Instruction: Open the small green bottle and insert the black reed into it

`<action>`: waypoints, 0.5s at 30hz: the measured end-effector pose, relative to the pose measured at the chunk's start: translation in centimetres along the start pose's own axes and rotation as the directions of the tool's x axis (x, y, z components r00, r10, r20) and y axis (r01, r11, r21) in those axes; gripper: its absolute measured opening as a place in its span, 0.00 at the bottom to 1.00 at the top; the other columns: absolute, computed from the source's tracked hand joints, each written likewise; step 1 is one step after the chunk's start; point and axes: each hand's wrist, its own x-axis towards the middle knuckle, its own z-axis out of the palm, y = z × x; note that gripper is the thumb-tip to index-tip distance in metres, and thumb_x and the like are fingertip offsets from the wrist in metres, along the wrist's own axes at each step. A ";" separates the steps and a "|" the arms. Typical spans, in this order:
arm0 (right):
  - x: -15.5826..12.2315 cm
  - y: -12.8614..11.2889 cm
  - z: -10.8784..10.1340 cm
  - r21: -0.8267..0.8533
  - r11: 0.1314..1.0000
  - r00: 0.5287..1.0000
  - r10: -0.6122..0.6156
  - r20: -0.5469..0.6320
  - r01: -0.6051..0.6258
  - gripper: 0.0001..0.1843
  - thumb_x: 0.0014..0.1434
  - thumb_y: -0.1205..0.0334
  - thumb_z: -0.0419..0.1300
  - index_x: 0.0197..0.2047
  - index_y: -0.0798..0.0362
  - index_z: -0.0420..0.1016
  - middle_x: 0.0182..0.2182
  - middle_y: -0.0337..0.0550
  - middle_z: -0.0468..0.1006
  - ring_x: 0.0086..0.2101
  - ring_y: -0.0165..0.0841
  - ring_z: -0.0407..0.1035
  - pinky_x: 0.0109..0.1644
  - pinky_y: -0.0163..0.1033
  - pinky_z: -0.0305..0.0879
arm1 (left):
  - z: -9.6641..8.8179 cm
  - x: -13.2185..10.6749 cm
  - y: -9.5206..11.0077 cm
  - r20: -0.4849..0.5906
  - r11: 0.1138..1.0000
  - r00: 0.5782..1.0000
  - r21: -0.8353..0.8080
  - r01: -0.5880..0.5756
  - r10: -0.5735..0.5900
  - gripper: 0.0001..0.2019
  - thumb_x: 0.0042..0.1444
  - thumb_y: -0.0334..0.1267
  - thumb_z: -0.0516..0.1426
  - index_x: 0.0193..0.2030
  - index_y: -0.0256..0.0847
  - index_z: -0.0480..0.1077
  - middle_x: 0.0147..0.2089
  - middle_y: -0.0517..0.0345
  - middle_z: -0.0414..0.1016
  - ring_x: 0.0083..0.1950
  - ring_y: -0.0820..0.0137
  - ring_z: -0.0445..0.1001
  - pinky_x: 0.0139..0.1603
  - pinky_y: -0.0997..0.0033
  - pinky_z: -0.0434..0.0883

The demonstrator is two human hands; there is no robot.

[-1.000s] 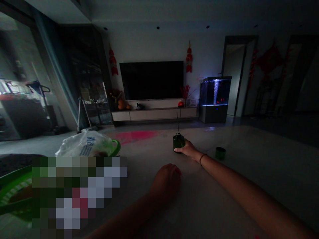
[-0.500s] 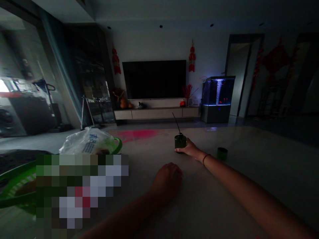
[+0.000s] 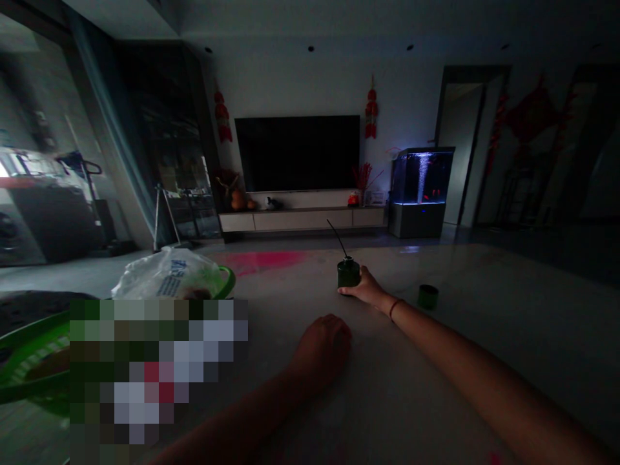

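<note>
The black stick (image 3: 338, 237) in the dark green bottle (image 3: 349, 274) now leans further left than a moment ago. Left of center, a white plastic bag (image 3: 167, 274) sits beyond my left hand (image 3: 322, 347), which rests in a loose fist on the pale tabletop (image 3: 397, 381). At center, my right hand (image 3: 368, 290) closes around the bottle's lower side. A small green cup (image 3: 429, 296) stands further right, apart from it.
</note>
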 end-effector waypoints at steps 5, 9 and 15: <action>0.1 0.4 0.1 0.028 1.000 1.000 0.003 0.007 -0.003 0.30 0.30 0.58 0.66 0.38 0.55 0.60 0.34 0.42 0.69 0.35 0.34 0.66 0.40 0.40 0.62 | 0.0 0.1 -0.1 0.006 1.000 1.000 0.009 -0.001 0.001 0.09 0.51 0.30 0.46 0.33 0.39 0.66 0.38 0.55 0.69 0.42 0.69 0.67 0.45 0.70 0.63; 0.2 0.5 0.1 0.056 0.998 1.000 0.000 -0.014 0.000 0.29 0.32 0.61 0.65 0.39 0.55 0.60 0.35 0.43 0.69 0.36 0.35 0.66 0.42 0.40 0.62 | 0.0 0.0 0.0 0.008 1.000 1.000 0.003 -0.004 0.004 0.09 0.51 0.31 0.46 0.33 0.39 0.66 0.37 0.55 0.69 0.40 0.69 0.67 0.44 0.70 0.63; 0.8 1.7 0.6 -0.012 0.996 0.996 -0.089 -0.030 0.089 0.33 0.30 0.58 0.66 0.42 0.55 0.60 0.38 0.45 0.68 0.39 0.37 0.65 0.43 0.42 0.61 | 0.0 0.0 0.0 0.001 1.000 1.000 0.006 -0.008 0.008 0.08 0.51 0.31 0.47 0.33 0.38 0.67 0.38 0.55 0.70 0.40 0.69 0.67 0.44 0.70 0.63</action>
